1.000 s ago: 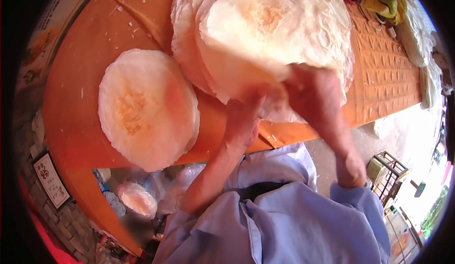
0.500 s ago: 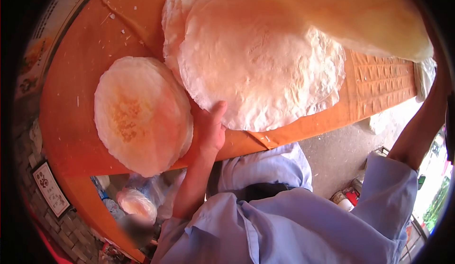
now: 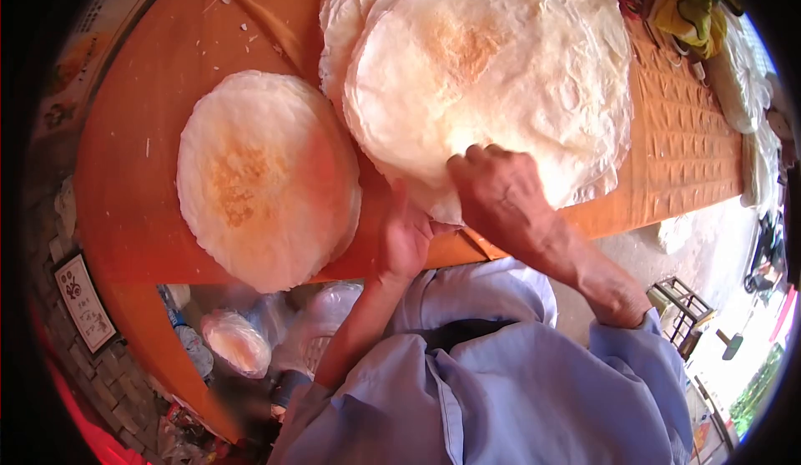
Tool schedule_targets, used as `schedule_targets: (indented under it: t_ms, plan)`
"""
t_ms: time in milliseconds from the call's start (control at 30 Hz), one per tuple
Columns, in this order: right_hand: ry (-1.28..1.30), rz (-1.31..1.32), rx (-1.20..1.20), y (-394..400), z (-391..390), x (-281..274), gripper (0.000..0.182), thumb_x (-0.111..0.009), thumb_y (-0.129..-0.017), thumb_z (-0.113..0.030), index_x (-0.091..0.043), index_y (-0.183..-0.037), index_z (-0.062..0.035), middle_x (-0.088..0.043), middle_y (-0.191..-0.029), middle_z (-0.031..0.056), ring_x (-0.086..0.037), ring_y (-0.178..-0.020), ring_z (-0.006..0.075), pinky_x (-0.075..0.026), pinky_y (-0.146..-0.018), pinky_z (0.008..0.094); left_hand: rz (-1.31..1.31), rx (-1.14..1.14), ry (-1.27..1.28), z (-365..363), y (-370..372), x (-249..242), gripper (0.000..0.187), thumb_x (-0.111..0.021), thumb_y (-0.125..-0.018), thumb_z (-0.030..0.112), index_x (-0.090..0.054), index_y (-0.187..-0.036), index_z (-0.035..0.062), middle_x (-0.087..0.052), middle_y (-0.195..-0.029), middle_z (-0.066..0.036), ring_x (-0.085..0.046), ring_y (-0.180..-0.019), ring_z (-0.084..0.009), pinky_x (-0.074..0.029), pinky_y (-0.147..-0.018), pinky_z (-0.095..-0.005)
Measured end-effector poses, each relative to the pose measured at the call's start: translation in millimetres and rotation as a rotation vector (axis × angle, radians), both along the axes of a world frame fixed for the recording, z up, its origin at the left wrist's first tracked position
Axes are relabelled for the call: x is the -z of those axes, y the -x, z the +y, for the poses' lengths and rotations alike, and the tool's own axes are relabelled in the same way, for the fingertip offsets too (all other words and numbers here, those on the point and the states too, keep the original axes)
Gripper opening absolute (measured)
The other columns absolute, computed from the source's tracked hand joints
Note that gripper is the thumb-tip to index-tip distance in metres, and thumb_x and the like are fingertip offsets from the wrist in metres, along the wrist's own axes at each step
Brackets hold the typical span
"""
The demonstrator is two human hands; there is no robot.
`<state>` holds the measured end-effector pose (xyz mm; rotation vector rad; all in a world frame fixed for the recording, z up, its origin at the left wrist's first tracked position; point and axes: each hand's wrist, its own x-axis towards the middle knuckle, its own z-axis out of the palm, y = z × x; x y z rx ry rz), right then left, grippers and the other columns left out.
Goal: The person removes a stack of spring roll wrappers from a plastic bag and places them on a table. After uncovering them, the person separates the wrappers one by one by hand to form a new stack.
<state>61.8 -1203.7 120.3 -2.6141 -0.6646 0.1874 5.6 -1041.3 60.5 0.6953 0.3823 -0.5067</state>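
Observation:
Several large, pale, thin flatbreads (image 3: 534, 73) lie in a wide stack on the orange table (image 3: 125, 198), the top one with a browned patch. A smaller stack of round flatbreads (image 3: 267, 173) lies to its left, also browned in the middle. My right hand (image 3: 505, 194) is closed at the near part of the large stack, its fingers curled on the top flatbread and their tips hidden. Just left of it, my left hand (image 3: 406, 240) is at the stack's near edge, thumb apart and pointing up, the other fingers partly hidden by the edge.
Plastic bags (image 3: 238, 344) are below the table's front edge. A framed sign (image 3: 85, 305) stands at the lower left. Yellow-green cloth (image 3: 684, 14) and clear plastic bags (image 3: 743, 81) lie at the back right. A metal frame (image 3: 680, 306) stands on the floor at right.
My right hand has come down from the upper right onto the large stack. The blurred flatbread that was raised there is gone from the air, and the top flatbread now shows a browned patch.

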Motion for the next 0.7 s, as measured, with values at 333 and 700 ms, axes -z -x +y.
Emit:
schedule_targets:
  t_ms: [333, 700]
  plan:
    - [-0.089, -0.126, 0.099, 38.4, -11.2, 23.1, 0.054, -0.076, -0.069, -0.022, -0.053, -0.114, -0.0018, -0.059, -0.099, 0.0150, -0.061, -0.093, 0.0321, -0.050, -0.069, 0.0421, 0.112, -0.039, -0.163, -13.7, -8.9, -8.1, 0.054, -0.048, -0.098, 0.040, -0.040, -0.139, 0.0051, -0.054, -0.132, -0.010, -0.058, -0.115, -0.0233, -0.053, -0.090, -0.0397]
    - [-0.334, 0.272, 0.483, -47.8, -17.8, -145.9, 0.012, -0.063, -0.074, -0.001, -0.065, -0.086, 0.0015, -0.066, -0.077, 0.0216, -0.068, -0.072, 0.0293, -0.053, -0.065, 0.0417, -0.243, -0.142, -0.097, -3.7, -53.5, -10.7, 0.048, -0.040, -0.101, 0.041, -0.047, -0.136, 0.0088, -0.055, -0.133, -0.011, -0.053, -0.122, -0.0259, -0.043, -0.101, -0.0465]
